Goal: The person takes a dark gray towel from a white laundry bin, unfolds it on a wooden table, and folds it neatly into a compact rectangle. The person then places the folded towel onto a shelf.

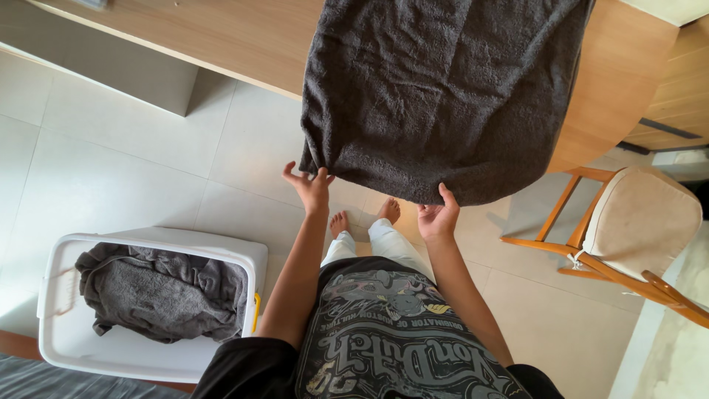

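Note:
A dark grey towel [443, 89] lies spread over a wooden table [236, 37], with its near edge hanging over the table's edge. My left hand [310, 185] pinches the towel's lower left corner. My right hand [437, 216] grips the lower edge further right, thumb on top. Both arms reach forward from my body, and my bare feet [365, 216] show on the floor below.
A white plastic bin [66, 336] at lower left holds a crumpled grey towel [159, 292]. A wooden chair [628, 229] with a beige cushion stands at the right. The floor is pale tile [118, 162]. A wooden cabinet [676, 103] sits at the far right.

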